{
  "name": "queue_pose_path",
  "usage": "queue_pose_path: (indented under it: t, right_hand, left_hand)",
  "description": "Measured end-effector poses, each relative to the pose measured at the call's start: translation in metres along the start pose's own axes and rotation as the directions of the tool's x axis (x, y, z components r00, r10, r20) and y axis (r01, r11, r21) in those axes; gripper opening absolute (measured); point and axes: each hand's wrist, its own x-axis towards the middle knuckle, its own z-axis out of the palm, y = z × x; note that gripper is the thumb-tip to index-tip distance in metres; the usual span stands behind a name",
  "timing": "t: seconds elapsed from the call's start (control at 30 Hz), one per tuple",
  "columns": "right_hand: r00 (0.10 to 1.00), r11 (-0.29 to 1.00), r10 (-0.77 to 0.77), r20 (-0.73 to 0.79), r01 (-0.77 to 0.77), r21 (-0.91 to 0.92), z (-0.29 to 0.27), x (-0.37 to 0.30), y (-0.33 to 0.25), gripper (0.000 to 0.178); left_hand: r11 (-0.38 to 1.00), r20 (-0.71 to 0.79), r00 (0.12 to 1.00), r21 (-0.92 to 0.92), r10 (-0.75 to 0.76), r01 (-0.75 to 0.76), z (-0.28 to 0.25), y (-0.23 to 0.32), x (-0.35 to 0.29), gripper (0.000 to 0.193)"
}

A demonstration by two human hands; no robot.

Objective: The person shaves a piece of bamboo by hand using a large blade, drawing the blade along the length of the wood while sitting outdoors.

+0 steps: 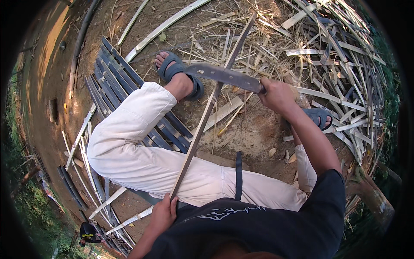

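In the head view, the right hand (275,96) has its fingers wrapped round the knife (224,77); the left hand (162,215) grips the near end of the long strip (195,140), which slants over the trousers (125,131). The blade crosses the strip near the sandal (198,89); a skid could cut the foot (178,87), and a weak left grip could let the strip twist.
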Motion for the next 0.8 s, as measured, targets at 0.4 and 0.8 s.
queue_pose_path:
  t: [0.4,0.8]
  right_hand:
    - [0.993,0.994,0.087,-0.082,-0.092,-0.064,-0.006,0.033,0.038,0.023]
    - [0.985,0.984,0.169,-0.030,-0.171,-0.050,-0.005,0.082,0.076,0.026]
  left_hand:
    - [0.995,0.057,0.995,0.070,-0.080,0.076,0.004,-0.002,0.004,0.021]
    - [0.959,0.138,0.980,-0.225,-0.143,0.172,-0.007,-0.017,0.001,0.027]
